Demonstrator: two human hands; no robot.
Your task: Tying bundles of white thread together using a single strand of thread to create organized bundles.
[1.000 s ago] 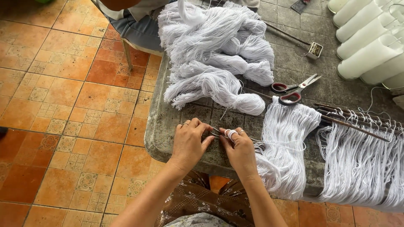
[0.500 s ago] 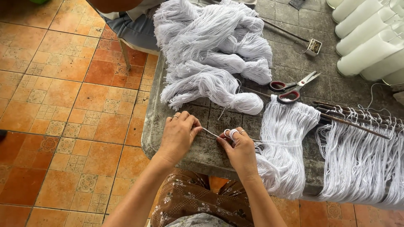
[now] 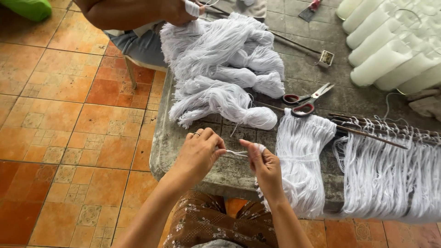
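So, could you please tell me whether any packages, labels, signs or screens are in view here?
None that I can see: the stone table holds only loose white thread bundles, red-handled scissors and plain white cones with no visible labels.
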